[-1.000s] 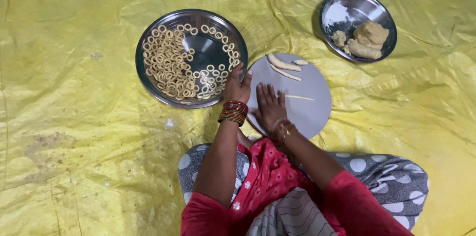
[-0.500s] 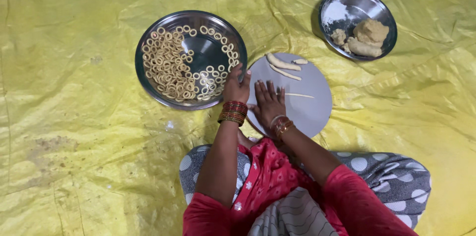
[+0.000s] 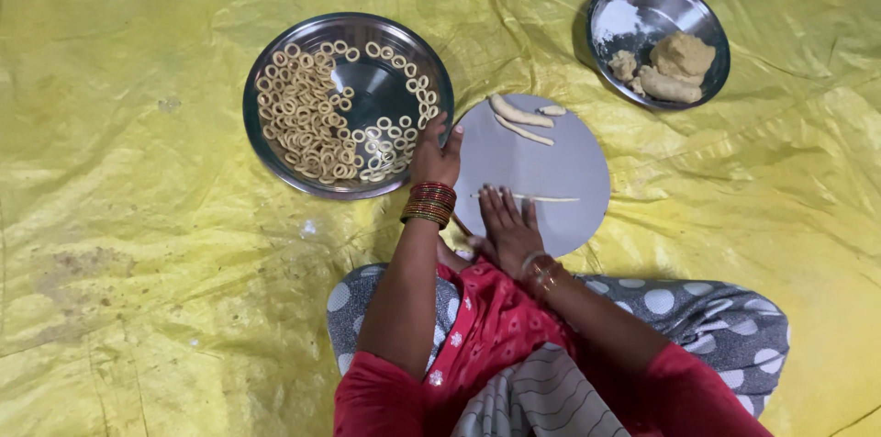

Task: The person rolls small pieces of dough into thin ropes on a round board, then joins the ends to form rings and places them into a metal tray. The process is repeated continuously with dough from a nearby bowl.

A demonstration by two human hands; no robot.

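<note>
r hand (image 3: 507,228) flat on dough strand (image 3: 541,198); l hand (image 3: 437,154) open by ring plate (image 3: 275,157).

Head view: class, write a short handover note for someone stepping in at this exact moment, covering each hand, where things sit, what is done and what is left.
Left hand: open, resting at the edge of the steel plate by the round board.
Right hand: flat, fingers on a thin dough rope on the board.
Done: many dough rings lie on the plate.
Left: the rope under the right hand, three dough pieces at the board's far edge, and dough lumps in the steel bowl.
</note>
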